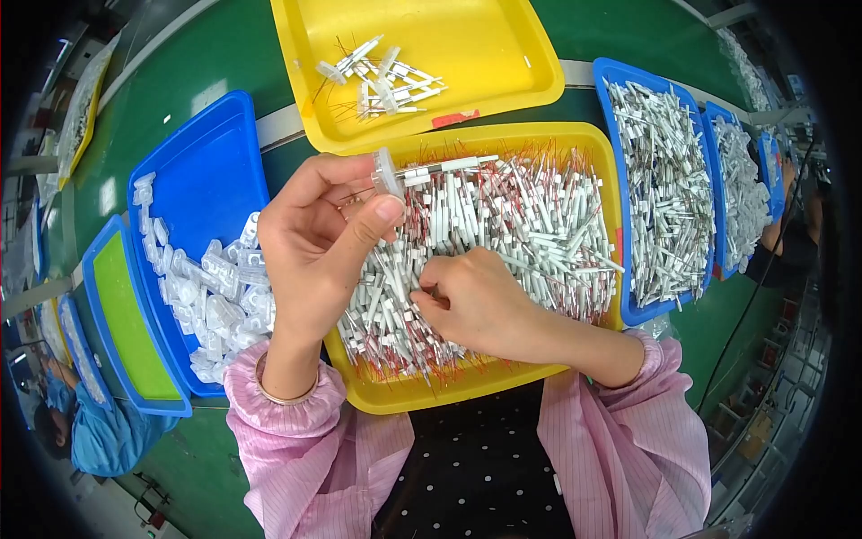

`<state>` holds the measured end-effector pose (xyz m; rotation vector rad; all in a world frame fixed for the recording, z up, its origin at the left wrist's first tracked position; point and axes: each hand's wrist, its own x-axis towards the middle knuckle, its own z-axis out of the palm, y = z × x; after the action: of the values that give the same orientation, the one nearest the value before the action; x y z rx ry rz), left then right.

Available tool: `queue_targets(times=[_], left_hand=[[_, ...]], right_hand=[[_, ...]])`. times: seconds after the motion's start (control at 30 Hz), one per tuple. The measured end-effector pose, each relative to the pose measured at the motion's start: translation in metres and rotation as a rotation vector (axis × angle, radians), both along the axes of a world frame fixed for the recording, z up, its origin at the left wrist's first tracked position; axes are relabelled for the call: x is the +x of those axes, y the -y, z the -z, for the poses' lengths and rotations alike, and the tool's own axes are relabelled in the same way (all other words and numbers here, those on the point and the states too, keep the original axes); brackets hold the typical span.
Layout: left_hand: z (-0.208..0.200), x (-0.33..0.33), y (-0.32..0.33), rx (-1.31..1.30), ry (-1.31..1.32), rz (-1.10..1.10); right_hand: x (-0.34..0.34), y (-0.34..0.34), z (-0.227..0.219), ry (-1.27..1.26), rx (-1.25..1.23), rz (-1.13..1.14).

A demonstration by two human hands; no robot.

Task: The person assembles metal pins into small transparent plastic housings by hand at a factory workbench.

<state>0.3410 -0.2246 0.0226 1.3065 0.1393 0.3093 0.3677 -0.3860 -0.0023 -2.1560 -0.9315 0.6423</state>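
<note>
Raised over the left part of the near yellow tray [467, 382], my left hand [310, 238] pinches a clear plastic cap [384, 171] between thumb and fingers. A slim white rod part [453, 166] sticks out of the cap toward the right, and thin wires show on the palm side. My right hand [485, 301] is lower, over the heap of white rod parts with red wires [539, 225] in the same tray. Its fingers are curled in a pinch against the heap; whatever is between them is hidden.
A far yellow tray [521, 36] holds a few capped rods [391, 81]. At left, a blue tray [202, 135] contains clear plastic pieces [220, 278], beside a green-bottomed tray [126, 305]. More rods fill the right blue tray [651, 310]. Other people [117, 436] sit at both sides.
</note>
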Motion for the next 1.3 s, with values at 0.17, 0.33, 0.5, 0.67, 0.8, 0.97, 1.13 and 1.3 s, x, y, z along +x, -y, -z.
queue_targets(times=[0.17,0.33,0.5,0.67,0.8,0.97,1.13,1.3], left_hand=[[0.005,-0.003,-0.007,-0.288,-0.021,0.044],[0.004,-0.003,-0.002,-0.524,0.016,0.178],[0.002,-0.001,0.006,-0.562,0.05,0.276],[0.003,-0.002,0.008,-0.454,0.11,0.287],[0.005,-0.004,0.008,-0.465,0.118,0.275],[0.005,-0.002,0.009,-0.454,0.142,0.27],[0.005,-0.004,0.009,-0.336,0.142,0.243],[0.004,-0.003,0.01,-0.25,0.164,0.237]], right_hand=[[0.019,0.018,-0.047,-0.167,0.016,-0.046],[0.022,0.036,-0.083,-0.399,0.364,0.134],[0.025,0.032,-0.084,-0.473,0.852,0.41],[0.029,0.033,-0.073,-0.294,0.832,0.366],[0.028,0.033,-0.074,-0.26,0.811,0.417],[0.027,0.033,-0.074,-0.226,0.768,0.458],[0.023,0.031,-0.071,0.051,0.71,0.436],[0.026,0.03,-0.068,0.151,0.752,0.386]])
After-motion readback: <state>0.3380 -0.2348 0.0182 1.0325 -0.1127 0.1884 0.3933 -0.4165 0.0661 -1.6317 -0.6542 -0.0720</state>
